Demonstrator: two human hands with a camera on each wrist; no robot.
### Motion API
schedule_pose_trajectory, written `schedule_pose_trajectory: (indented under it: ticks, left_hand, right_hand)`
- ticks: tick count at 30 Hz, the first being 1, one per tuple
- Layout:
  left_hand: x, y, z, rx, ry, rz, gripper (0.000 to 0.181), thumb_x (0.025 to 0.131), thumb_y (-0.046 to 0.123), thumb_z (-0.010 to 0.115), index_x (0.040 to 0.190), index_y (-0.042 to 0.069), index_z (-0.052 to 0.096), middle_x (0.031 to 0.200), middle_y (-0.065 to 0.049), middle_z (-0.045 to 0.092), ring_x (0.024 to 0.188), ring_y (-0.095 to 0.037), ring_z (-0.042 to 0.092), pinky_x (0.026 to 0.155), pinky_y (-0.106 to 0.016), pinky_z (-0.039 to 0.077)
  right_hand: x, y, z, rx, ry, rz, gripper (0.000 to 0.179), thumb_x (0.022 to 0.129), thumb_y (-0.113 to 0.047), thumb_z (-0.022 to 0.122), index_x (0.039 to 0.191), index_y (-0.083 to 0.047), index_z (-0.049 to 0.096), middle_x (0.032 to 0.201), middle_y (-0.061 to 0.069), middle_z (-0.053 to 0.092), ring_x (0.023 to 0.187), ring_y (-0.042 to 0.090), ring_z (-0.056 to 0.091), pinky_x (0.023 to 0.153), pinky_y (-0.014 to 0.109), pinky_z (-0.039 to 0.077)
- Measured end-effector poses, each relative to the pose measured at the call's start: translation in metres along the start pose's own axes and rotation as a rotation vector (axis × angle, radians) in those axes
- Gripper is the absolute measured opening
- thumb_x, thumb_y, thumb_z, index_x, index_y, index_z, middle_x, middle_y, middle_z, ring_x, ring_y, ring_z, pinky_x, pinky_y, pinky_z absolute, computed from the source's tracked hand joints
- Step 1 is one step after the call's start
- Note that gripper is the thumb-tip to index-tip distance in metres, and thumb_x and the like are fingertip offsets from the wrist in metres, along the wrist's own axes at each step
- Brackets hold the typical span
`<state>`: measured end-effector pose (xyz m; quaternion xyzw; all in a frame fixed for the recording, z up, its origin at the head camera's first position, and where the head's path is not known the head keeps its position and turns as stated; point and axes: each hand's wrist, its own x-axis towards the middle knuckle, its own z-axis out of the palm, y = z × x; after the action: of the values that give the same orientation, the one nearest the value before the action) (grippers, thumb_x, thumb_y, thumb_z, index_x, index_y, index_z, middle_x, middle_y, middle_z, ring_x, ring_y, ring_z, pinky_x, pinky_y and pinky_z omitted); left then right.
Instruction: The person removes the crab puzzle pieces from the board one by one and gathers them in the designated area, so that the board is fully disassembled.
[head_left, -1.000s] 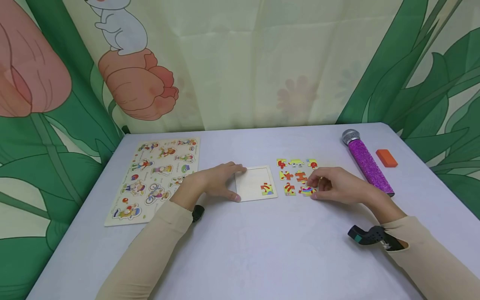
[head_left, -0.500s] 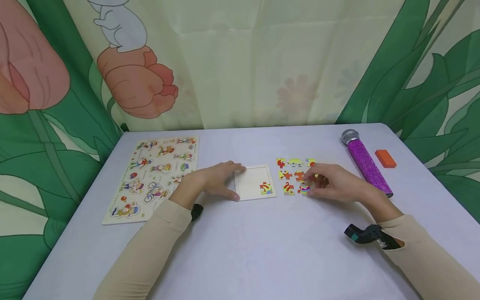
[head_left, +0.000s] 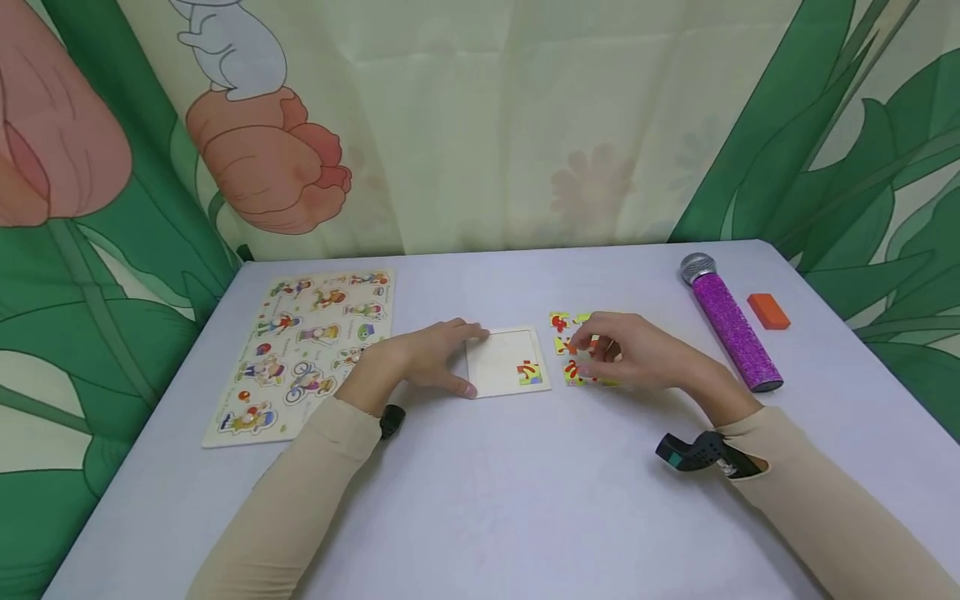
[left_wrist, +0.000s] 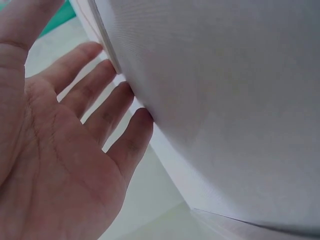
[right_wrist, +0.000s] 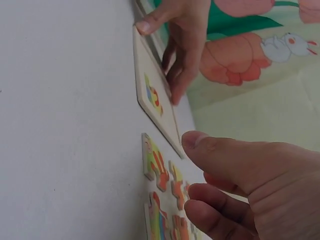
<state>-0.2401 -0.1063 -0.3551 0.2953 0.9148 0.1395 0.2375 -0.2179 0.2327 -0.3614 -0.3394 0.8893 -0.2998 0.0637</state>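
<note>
My left hand (head_left: 427,357) rests at the left edge of a small square puzzle tray (head_left: 495,367), its thumb at the near corner and fingers at the far one. In the left wrist view the fingers of that hand (left_wrist: 70,145) look fairly straight. One yellow and red puzzle piece (head_left: 529,372) lies in the tray's lower right corner. Above the loose puzzle pieces (head_left: 559,322) right of the tray hovers my right hand (head_left: 637,350), partly hiding them. Its thumb and fingers are apart, with nothing visible between them in the right wrist view, where a rainbow-striped piece (right_wrist: 157,217) lies below.
A larger board (head_left: 303,358) with cartoon figures lies on the left of the white table (head_left: 510,500). At the right are a purple glitter microphone (head_left: 735,329) and an orange block (head_left: 768,311). A printed curtain (head_left: 465,125) hangs behind.
My right hand has moved left from beside the rainbow piece to over the middle of the loose pieces. My left hand stays at the tray. The view has shifted slightly.
</note>
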Motion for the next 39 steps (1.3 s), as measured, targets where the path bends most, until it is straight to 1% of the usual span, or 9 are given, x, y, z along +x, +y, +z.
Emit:
schedule_pose_trajectory:
  ticks: [3,6,12,19,22,26,29,34,39]
  left_hand:
    - [-0.001,-0.001,0.001,0.007,-0.016,-0.006,0.096,0.087,0.044,0.082,0.162,0.019,0.029,0.166,-0.008,0.029,0.153,-0.029,0.029,0.124,-0.048,0.027]
    - [-0.002,0.0,0.001,0.024,-0.032,-0.013,0.096,0.088,0.045,0.08,0.163,0.02,0.027,0.168,-0.008,0.026,0.154,-0.03,0.027,0.124,-0.049,0.026]
    - [-0.003,0.001,-0.001,0.035,-0.022,-0.016,0.095,0.089,0.047,0.079,0.164,0.019,0.026,0.168,-0.008,0.025,0.154,-0.031,0.026,0.124,-0.05,0.026]
    - [-0.003,0.001,-0.002,0.046,-0.019,-0.019,0.096,0.088,0.047,0.08,0.163,0.018,0.027,0.166,-0.008,0.029,0.153,-0.029,0.029,0.123,-0.048,0.029]
    - [-0.001,0.002,-0.002,0.049,-0.021,-0.018,0.096,0.088,0.048,0.08,0.163,0.018,0.028,0.167,-0.007,0.028,0.153,-0.028,0.028,0.123,-0.048,0.029]
    - [0.0,0.001,-0.002,0.052,-0.028,-0.023,0.095,0.088,0.048,0.08,0.163,0.019,0.028,0.167,-0.006,0.027,0.154,-0.027,0.028,0.123,-0.047,0.029]
    - [0.001,0.001,-0.002,0.041,-0.035,-0.021,0.095,0.088,0.046,0.08,0.163,0.019,0.028,0.167,-0.007,0.027,0.153,-0.027,0.028,0.123,-0.047,0.028]
    - [-0.001,0.002,-0.001,0.022,-0.041,-0.032,0.095,0.089,0.045,0.08,0.163,0.019,0.028,0.167,-0.007,0.027,0.153,-0.028,0.028,0.123,-0.048,0.028]
    - [-0.001,0.003,-0.002,0.04,-0.025,-0.026,0.095,0.088,0.047,0.079,0.163,0.019,0.028,0.166,-0.006,0.029,0.152,-0.027,0.03,0.122,-0.048,0.03]
  right_hand:
    - [0.007,-0.006,0.005,0.019,-0.035,-0.026,0.025,0.089,-0.012,0.08,0.113,-0.012,0.071,0.103,0.003,0.066,0.08,0.011,0.062,0.075,0.026,0.058]
    - [0.014,-0.012,0.01,0.019,-0.062,-0.045,0.03,0.09,-0.015,0.08,0.118,-0.012,0.071,0.103,0.004,0.064,0.08,0.01,0.063,0.075,0.026,0.058]
    - [0.03,-0.025,0.014,0.05,-0.063,-0.092,0.038,0.089,-0.013,0.082,0.125,-0.011,0.069,0.111,0.006,0.064,0.082,0.012,0.063,0.078,0.03,0.058]
    - [0.041,-0.031,0.018,0.04,-0.116,-0.1,0.045,0.088,-0.015,0.083,0.129,-0.011,0.066,0.123,0.005,0.066,0.084,0.009,0.065,0.081,0.032,0.058]
    - [0.044,-0.03,0.02,0.039,-0.133,-0.099,0.046,0.087,-0.015,0.084,0.129,-0.011,0.066,0.123,0.005,0.067,0.084,0.008,0.067,0.081,0.031,0.058]
    - [0.047,-0.029,0.023,0.056,-0.191,-0.074,0.045,0.087,-0.016,0.084,0.129,-0.014,0.066,0.119,0.001,0.069,0.083,0.009,0.068,0.081,0.031,0.057]
    - [0.049,-0.029,0.027,0.046,-0.231,-0.057,0.044,0.087,-0.016,0.083,0.128,-0.014,0.067,0.118,-0.001,0.069,0.082,0.008,0.066,0.081,0.03,0.056]
    - [0.051,-0.032,0.029,0.017,-0.249,-0.059,0.043,0.086,-0.014,0.085,0.126,-0.012,0.068,0.116,0.0,0.067,0.081,0.009,0.063,0.081,0.032,0.055]
    - [0.055,-0.034,0.03,-0.023,-0.25,-0.067,0.042,0.085,-0.019,0.086,0.123,-0.014,0.069,0.109,0.0,0.058,0.082,0.011,0.06,0.079,0.03,0.053]
